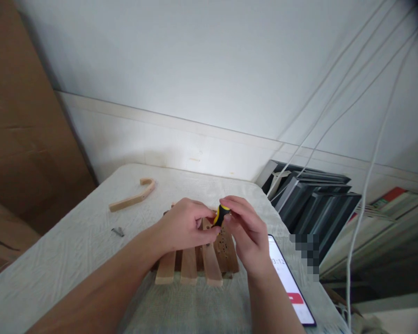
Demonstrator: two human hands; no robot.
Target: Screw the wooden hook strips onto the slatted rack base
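A short yellow-and-black screwdriver [223, 214] stands tilted over a brown wooden board [230, 255]. My right hand [247, 232] has its fingers closed around the handle from the right. From the other side, my left hand [188, 225] pinches near the handle's lower end; its fingers hide the shaft and tip. Pale wooden strips lie across the board, their ends jutting past its near edge; the rightmost wooden strip [212, 264] is directly under the screwdriver. Small dark holes mark the board's right part.
On the cloth-covered table [90, 260], a J-shaped wooden hook [134, 198] lies at the back left, with small screws [118, 231] nearer. A lit phone [289, 283] is along the right edge. Dark flat panels [306, 199] lean beyond it, and white cables [369, 162] hang at the right.
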